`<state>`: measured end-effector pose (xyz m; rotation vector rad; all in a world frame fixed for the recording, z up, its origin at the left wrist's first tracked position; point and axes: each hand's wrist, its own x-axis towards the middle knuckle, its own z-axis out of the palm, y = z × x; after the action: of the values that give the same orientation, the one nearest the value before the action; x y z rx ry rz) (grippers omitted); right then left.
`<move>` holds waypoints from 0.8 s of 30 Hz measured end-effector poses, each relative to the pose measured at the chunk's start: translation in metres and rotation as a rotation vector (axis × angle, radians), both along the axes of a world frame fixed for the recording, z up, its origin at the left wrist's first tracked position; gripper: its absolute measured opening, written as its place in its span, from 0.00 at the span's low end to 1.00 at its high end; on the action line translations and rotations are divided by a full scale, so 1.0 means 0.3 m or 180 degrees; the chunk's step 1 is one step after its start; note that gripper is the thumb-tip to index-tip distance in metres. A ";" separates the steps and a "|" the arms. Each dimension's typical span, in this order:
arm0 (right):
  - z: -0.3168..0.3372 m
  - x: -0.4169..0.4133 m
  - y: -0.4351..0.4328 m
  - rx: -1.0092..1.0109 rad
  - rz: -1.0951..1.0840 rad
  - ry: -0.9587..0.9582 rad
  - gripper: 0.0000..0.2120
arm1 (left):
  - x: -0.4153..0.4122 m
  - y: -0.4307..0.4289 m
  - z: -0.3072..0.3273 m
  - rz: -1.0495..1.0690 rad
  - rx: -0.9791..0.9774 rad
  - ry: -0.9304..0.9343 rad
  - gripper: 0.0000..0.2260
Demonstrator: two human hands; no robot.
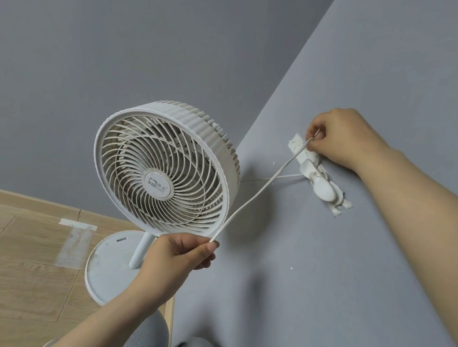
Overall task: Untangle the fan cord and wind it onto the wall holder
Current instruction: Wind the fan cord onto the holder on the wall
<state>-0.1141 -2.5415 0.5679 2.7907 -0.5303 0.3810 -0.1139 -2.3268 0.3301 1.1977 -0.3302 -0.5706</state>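
We take the wall holder (319,182) as our mark: a white, elongated fitting stuck to the grey wall (354,277), ragged at both its ends. At the holder's upper end our right hand (340,135) has its fingers curled in tight, thumb and forefinger pinching the white cord (260,189) just where it meets that end. The heel of the hand lies close against the wall, though we cannot tell whether it truly touches. From that pinch the cord runs taut and straight, down and to the left of the holder, to our left hand (179,257). That hand nips the cord between the thumb tip and the side of the forefinger, the other fingers folded under the palm. A second stretch of cord leaves the holder's middle and runs leftward along the wall until it passes behind the fan (164,170). The fan stands left of the holder and a little below it, near the corner, its round white grille tilted up toward us on a short stem. Its disc-shaped base (106,268) rests on the wooden floor (4,275), well below and left of the holder. Farther left of the holder, a pale strip of tape (78,225) lies on the floor. Below the holder, at the bottom edge, our knees (147,340) show in grey cloth.
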 end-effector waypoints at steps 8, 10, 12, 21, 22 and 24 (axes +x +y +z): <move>0.040 -0.106 0.059 0.0113 -0.0140 -0.0295 0.04 | -0.031 0.026 0.032 0.0058 -0.0050 -0.0067 0.04; 0.044 -0.134 0.072 0.0129 -0.0197 -0.0309 0.04 | -0.040 0.032 0.036 0.0075 -0.0018 -0.0067 0.04; 0.040 -0.161 0.085 0.0138 -0.0258 -0.0353 0.03 | -0.049 0.038 0.041 0.0099 0.0001 -0.0048 0.04; -0.029 -0.274 0.138 0.0033 -0.0362 -0.0731 0.08 | -0.093 0.078 0.047 0.0190 -0.0088 0.0142 0.05; -0.038 -0.286 0.150 0.0056 -0.0377 -0.0780 0.09 | -0.090 0.082 0.045 0.0202 -0.0087 0.0155 0.04; -0.061 -0.315 0.179 0.0121 -0.0444 -0.0870 0.11 | -0.091 0.088 0.044 0.0204 -0.0091 0.0151 0.05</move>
<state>-0.2084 -2.4879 0.5497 2.7317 -0.7951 0.7337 -0.1411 -2.3005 0.3432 1.1614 -0.2580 -0.5360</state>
